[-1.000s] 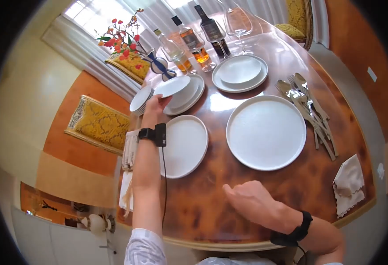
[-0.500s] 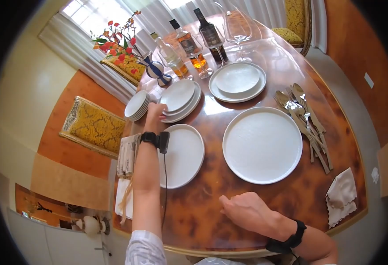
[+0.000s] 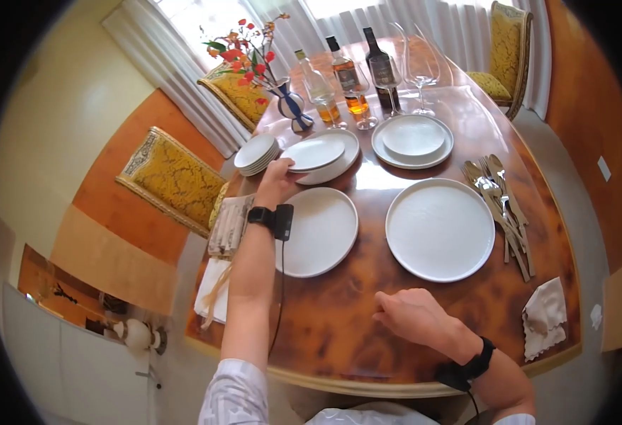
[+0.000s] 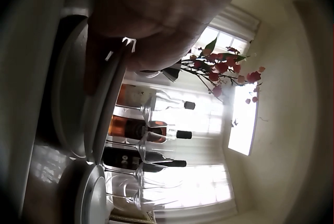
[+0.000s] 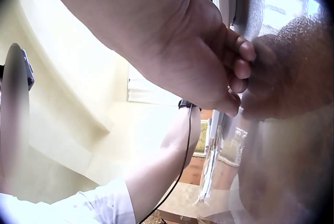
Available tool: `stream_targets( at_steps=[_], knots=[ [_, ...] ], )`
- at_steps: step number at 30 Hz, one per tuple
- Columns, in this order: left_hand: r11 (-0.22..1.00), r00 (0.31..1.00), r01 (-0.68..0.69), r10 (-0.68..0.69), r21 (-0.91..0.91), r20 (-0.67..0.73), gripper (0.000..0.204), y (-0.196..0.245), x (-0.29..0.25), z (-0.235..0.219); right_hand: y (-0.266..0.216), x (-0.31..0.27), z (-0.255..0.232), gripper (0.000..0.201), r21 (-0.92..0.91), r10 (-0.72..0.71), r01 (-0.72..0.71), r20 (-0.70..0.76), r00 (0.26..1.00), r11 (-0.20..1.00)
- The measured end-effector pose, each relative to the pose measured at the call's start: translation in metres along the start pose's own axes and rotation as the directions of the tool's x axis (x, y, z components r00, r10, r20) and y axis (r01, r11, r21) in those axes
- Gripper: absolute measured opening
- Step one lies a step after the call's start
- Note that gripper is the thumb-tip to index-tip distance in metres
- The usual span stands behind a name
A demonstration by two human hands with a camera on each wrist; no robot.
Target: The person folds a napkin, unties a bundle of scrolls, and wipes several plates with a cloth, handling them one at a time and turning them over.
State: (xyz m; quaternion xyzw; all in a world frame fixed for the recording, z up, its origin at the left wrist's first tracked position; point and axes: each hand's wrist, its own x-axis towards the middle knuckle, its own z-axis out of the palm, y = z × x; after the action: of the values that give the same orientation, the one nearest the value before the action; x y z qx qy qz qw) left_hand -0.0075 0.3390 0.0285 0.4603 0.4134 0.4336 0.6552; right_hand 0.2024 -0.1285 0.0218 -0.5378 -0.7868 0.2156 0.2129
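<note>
Two bare hands show in the head view: the left hand [image 3: 277, 180] pinches the near rim of a small white plate [image 3: 316, 153], its fingertips mostly hidden at the edge. That plate lies over a larger plate [image 3: 340, 168], whose left part it covers, so I cannot tell whether they touch. The stack of small plates [image 3: 255, 150] is just beside, and the left forearm and wrist camera cut across a large round plate [image 3: 323, 234]. Nearer the front edge of the table [image 3: 339, 319], the right hand [image 3: 413, 317] has its fingers curled in loosely (the far ones are lost behind the knuckles) and holds nothing. Another large plate [image 3: 440, 230] lies beyond it, left of the cutlery [image 3: 502, 205], whose handles overlap too much to count. The left wrist view is dark; the hand fills its top, one finger lying in shadow against the tilted plate's underside, with bottles and stemmed glasses behind, partly overlapping. In the right wrist view the fingers are bent and close together above the glossy tabletop; glare and blur leave it unclear whether they touch the surface.
</note>
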Motion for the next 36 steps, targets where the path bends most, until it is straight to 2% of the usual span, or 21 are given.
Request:
stream_targets(
  at_steps=[5, 9, 13, 16, 19, 20, 23, 24, 27, 28, 31, 36],
  knots=[
    [0.989, 0.990, -0.138, 0.138, -0.052, -0.014, 0.043, 0.041, -0.051, -0.056, 0.000, 0.000, -0.004, 0.022, -0.012, 0.008, -0.008, 0.010, 1.000, 1.000],
    [0.981, 0.971, -0.190, 0.194, 0.038, -0.140, 0.042, 0.083, -0.128, -0.087, -0.004, -0.002, -0.005, 0.022, -0.047, -0.012, 0.012, -0.003, 1.000, 0.999],
    [0.977, 0.964, -0.202, 0.212, 0.076, -0.162, 0.042, 0.096, -0.183, -0.127, -0.008, -0.002, -0.007, 0.021, -0.075, 0.007, -0.006, 0.019, 1.000, 0.997],
    [0.956, 0.948, -0.272, 0.286, 0.112, -0.142, 0.041, 0.088, -0.223, -0.156, -0.010, 0.000, -0.003, 0.019, -0.135, -0.014, 0.016, 0.017, 1.000, 0.991],
    [0.952, 0.951, -0.300, 0.303, 0.066, -0.062, 0.039, 0.067, -0.270, -0.121, 0.001, 0.000, 0.006, 0.019, -0.197, -0.052, 0.045, -0.026, 0.998, 0.979],
    [0.955, 0.954, -0.294, 0.296, 0.043, -0.043, 0.038, 0.057, -0.286, -0.112, -0.001, 0.000, 0.005, 0.018, -0.197, -0.022, 0.021, -0.003, 1.000, 0.980],
    [0.978, 0.978, -0.210, 0.210, -0.007, -0.001, 0.035, 0.011, -0.299, -0.118, -0.002, 0.002, 0.007, 0.018, -0.213, -0.007, 0.008, 0.002, 1.000, 0.977],
    [0.986, 0.987, -0.161, 0.160, 0.048, 0.022, 0.039, 0.000, -0.304, -0.120, -0.001, 0.001, 0.008, 0.018, -0.191, -0.009, 0.010, 0.004, 1.000, 0.981],
    [0.992, 0.990, -0.126, 0.127, -0.029, 0.062, 0.039, -0.027, -0.310, -0.109, -0.003, 0.000, 0.004, 0.018, -0.169, -0.005, 0.007, 0.012, 1.000, 0.986],
    [0.996, 0.994, -0.082, 0.085, -0.042, 0.072, 0.040, -0.029, -0.310, -0.105, -0.004, 0.000, 0.004, 0.018, -0.169, 0.013, -0.010, 0.020, 1.000, 0.986],
    [0.991, 0.991, -0.091, 0.100, -0.099, 0.088, 0.030, -0.020, -0.323, -0.070, -0.004, 0.000, 0.004, 0.019, -0.172, 0.027, -0.021, 0.033, 0.999, 0.985],
    [0.982, 0.986, -0.045, 0.073, -0.182, 0.151, 0.037, -0.004, -0.313, -0.053, 0.002, 0.002, 0.008, 0.019, -0.179, 0.031, -0.020, 0.057, 0.998, 0.984]
  ],
)
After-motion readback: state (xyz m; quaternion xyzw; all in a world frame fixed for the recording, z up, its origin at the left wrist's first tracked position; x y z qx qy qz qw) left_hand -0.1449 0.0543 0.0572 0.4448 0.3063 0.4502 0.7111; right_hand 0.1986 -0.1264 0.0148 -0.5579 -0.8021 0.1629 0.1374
